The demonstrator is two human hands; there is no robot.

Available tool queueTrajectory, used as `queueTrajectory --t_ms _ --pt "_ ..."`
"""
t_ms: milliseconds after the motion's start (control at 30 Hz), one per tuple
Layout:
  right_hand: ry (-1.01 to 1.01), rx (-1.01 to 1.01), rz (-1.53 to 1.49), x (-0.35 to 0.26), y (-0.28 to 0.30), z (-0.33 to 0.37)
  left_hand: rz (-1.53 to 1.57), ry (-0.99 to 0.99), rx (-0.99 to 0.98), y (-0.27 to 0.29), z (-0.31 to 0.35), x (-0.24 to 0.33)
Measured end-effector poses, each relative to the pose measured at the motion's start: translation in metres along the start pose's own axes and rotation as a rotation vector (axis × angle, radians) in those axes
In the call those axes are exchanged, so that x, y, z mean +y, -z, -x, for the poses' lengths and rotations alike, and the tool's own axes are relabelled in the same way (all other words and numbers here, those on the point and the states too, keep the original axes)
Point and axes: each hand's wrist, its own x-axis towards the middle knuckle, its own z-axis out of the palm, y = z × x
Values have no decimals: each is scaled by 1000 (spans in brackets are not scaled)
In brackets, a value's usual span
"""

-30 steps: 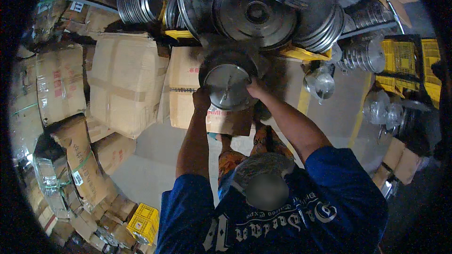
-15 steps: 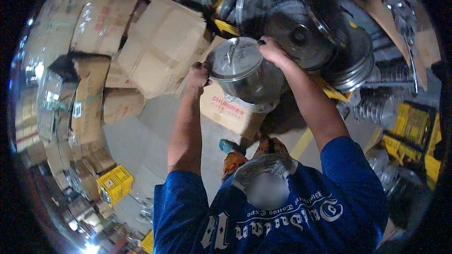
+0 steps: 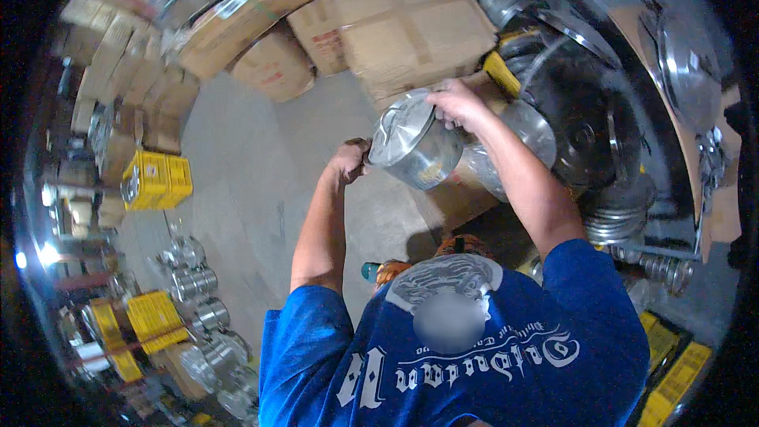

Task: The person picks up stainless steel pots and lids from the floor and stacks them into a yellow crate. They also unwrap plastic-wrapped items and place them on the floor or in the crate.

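A metal cooking pot with a flat metal lid hangs in the air in front of me, its top tilted toward the left. My left hand is closed round a side handle at the pot's left. Across from it, my right hand grips the pot at the upper right rim. Both handles are mostly hidden by my fingers. Behind my right forearm, another shiny metal vessel sits by a cardboard box, whose top is partly covered.
Large cardboard boxes line the far side. Dark round metal pieces and stacked metal rims crowd the right. On the left stand a yellow crate and several metal pots on the grey floor.
My view and body have turned left. The lidded pot has come away from above the cardboard box and now tilts; both hands still hold it.
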Motion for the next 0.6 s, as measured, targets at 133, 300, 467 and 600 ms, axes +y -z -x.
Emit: queueTrajectory --t_ms 133,300,467,600 --pt "532 117 329 -44 -172 51 689 257 361 44 113 -72" --pt "622 -73 351 -61 -343 117 1059 97 882 113 232 -156" --pt "697 -181 247 -68 -461 142 1419 -152 1173 174 343 -208" --pt "666 -168 253 -74 -521 115 1741 -810 838 220 421 -258"
